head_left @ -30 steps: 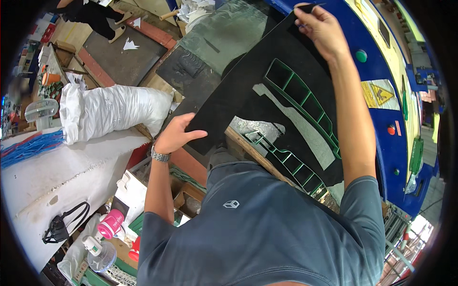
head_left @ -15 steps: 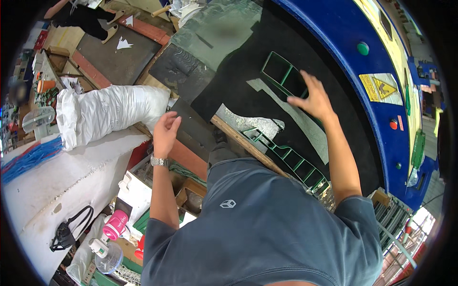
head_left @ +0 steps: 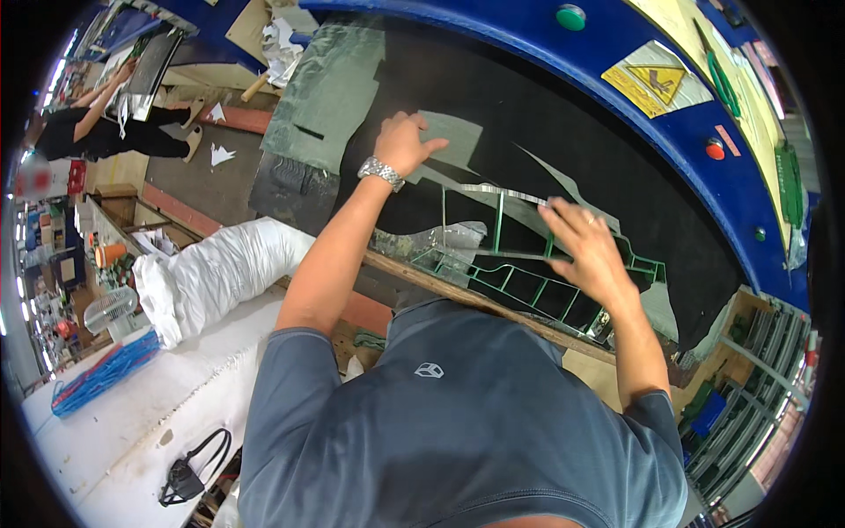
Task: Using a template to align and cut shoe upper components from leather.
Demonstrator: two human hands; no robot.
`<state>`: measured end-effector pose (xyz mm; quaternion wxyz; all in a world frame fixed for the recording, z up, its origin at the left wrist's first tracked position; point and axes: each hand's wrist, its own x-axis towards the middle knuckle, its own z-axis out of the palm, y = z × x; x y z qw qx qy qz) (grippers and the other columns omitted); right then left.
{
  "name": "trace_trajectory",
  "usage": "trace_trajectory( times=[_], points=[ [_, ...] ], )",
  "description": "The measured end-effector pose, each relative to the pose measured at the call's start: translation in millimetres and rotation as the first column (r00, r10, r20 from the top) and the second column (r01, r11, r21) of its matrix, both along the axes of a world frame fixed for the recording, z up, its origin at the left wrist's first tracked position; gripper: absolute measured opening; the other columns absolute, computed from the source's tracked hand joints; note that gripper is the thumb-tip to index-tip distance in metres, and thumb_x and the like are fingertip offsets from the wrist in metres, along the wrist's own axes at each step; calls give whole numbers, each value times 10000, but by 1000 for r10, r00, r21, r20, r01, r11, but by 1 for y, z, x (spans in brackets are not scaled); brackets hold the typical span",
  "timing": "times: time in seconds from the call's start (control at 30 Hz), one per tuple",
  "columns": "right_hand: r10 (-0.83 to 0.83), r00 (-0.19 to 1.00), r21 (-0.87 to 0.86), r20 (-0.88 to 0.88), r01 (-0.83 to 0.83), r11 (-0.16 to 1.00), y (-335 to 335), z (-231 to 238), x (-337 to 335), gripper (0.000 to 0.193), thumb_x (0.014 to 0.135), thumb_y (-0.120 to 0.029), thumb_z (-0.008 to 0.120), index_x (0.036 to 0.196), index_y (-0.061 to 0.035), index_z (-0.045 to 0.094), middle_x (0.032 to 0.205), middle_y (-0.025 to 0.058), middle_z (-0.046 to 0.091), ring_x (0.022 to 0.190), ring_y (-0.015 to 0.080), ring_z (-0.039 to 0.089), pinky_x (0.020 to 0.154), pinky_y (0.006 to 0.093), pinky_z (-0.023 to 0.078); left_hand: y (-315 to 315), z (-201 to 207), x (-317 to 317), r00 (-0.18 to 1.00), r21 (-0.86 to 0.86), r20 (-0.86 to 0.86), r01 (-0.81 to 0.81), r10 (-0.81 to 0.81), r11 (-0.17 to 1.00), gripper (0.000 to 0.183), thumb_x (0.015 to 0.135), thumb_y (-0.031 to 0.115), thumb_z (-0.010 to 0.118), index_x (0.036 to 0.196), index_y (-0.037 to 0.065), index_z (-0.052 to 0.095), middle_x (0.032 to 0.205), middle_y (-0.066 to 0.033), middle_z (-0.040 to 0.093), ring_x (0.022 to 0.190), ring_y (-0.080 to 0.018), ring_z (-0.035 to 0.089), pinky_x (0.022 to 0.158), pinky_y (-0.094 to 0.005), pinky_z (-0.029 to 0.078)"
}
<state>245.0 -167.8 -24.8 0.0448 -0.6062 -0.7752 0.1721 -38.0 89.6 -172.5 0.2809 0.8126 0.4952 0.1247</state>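
Observation:
A black sheet point(head_left: 440, 66) covers the blue machine's bed in front of me, with grey-green areas showing in cut-out shapes. Over its left part is my left hand point(head_left: 405, 145), wearing a metal watch, empty, with thumb and fingers apart beside a grey-green area point(head_left: 458, 141). My right hand point(head_left: 588, 251) is at the larger green-framed cutting die point(head_left: 500, 224), fingers stretched out over its bars; the exact contact is hidden. This die lies slantwise near the front edge. A narrower ladder-like cutting die point(head_left: 506, 280) sits closer to me, along the wooden strip point(head_left: 458, 290).
Beyond the sheet curves the blue machine body point(head_left: 528, 48) with a green button point(head_left: 570, 17), a red button point(head_left: 715, 150) and a warning plate point(head_left: 651, 79). A stuffed white sack point(head_left: 224, 273) lies left. Another person point(head_left: 88, 128) stands at far left.
The larger die has come nearer to me, and my right hand has moved down with it. My left hand has reached from beside the sack to over the sheet. The view has turned rightward.

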Motion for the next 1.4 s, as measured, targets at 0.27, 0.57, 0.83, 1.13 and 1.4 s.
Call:
trace_trajectory(
  times=[0.27,0.57,0.83,1.13,1.4],
  points=[
    [-84,996,-101,15,85,991,-39,-48,29,925,717,-96,894,1558,-170,517,1575,108,517,1378,335,544,1138,482,462,-34,22,115,985,21,-87,153,-151,988,622,770,601,871,1071,67,765,1196,-128,648,1213,-364,571,981,-558,498],
    [-13,999,-125,-43,8,992,-50,-18,40,882,709,-93,882,1524,-144,548,1540,136,532,1362,346,541,1145,498,452,-37,5,143,993,31,-54,110,-108,993,324,801,334,899,870,98,688,1050,-103,680,1029,-357,659,844,-529,539],
    [-57,998,-95,9,57,994,-36,-37,61,924,733,-123,899,1568,-173,508,1587,159,511,1420,399,517,1193,505,422,31,167,21,869,-176,494,127,-23,976,307,897,46,832,1159,20,675,915,-24,720,853,-59,651,802,-279,569],
    [-5,937,109,-350,46,993,52,27,25,1205,636,-270,999,1628,7,373,1679,226,396,1569,360,371,1276,472,326,-23,341,6,768,465,388,313,-509,828,274,929,226,792,1083,6,734,982,-203,758,911,-366,746,790,-397,573],
    [6,415,-74,-910,-177,981,165,110,-91,281,888,-14,819,1146,21,715,1005,79,783,900,157,734,864,315,594,-62,403,-67,764,499,545,36,-345,866,253,933,158,800,1120,-1,737,945,-146,790,849,-202,764,785,-331,572]
  ],
)
